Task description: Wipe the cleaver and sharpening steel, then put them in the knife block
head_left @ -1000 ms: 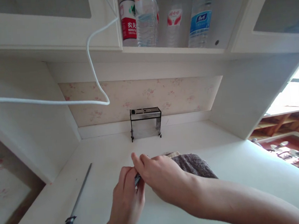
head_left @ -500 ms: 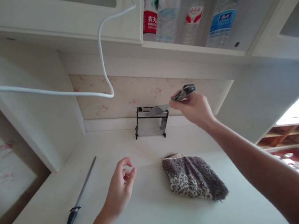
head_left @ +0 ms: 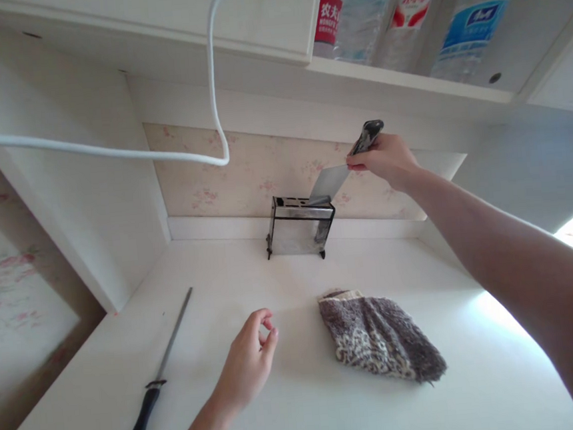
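My right hand [head_left: 386,161] is closed round the handle of a broad-bladed kitchen knife [head_left: 331,181]. The blade points down and left, its lower end at the right end of the slotted top of a knife block [head_left: 296,236]. Whether the blade has entered a slot, I cannot tell. The block is a narrow metal box with a black frame, upright against the back wall. My left hand [head_left: 249,357] hovers over the counter with loosely curled fingers and a gap to the thumb, holding nothing. Left of it lies a sharpening steel [head_left: 175,335] with a black handle.
A folded brown-and-cream towel [head_left: 380,337] lies on the white counter [head_left: 304,414] right of my left hand. A white cable [head_left: 214,81] hangs across the upper left. Overhead, a shelf [head_left: 405,81] holds several plastic bottles [head_left: 474,32]. A white side panel [head_left: 76,166] stands at left.
The knife has swung from nearly flat above the block to a steeper slant, its blade end now at the block's right end. My left hand stays loosely curled. The view has shifted somewhat.
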A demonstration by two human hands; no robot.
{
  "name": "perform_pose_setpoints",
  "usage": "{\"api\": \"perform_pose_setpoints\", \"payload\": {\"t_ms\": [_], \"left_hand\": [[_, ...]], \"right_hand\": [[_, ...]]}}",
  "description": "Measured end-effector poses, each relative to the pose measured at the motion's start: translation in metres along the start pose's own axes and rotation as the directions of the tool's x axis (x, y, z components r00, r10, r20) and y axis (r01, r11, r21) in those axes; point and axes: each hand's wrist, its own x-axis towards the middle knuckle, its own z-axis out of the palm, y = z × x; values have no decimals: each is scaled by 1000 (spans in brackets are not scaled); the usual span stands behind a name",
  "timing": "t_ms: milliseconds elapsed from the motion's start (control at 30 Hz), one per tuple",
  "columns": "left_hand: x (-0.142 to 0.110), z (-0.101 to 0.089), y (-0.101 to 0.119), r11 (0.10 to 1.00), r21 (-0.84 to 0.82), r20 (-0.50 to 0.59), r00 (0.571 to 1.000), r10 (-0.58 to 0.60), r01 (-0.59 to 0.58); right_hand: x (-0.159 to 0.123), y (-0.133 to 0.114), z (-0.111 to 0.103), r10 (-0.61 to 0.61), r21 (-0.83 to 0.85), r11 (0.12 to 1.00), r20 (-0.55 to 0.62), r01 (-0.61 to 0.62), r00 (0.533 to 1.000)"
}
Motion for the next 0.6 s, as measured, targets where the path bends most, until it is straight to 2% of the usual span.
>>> {"api": "perform_pose_setpoints", "payload": {"t_ms": [67,233,433,533,600], "left_hand": [[0,-1,0,1000,30,1,1000,4,-4],[-2,-2,0,993,114,-7,1000,29,-28],[0,-4,-1,979,197,-44,997,66,-57],[-1,-11,3,965,254,-69,993,93,-72],[-6,-22,7,948,306,-118,984,133,-91]], "right_hand": [[1,0,2,6,-22,1000,10,-6,1000],[7,-2,8,30,45,998,27,-31,999],[9,-3,8,5,33,999,72,-7,997],[7,-7,4,-4,50,999,56,1,998],[1,-12,-2,-36,77,996,42,32,998]]}}
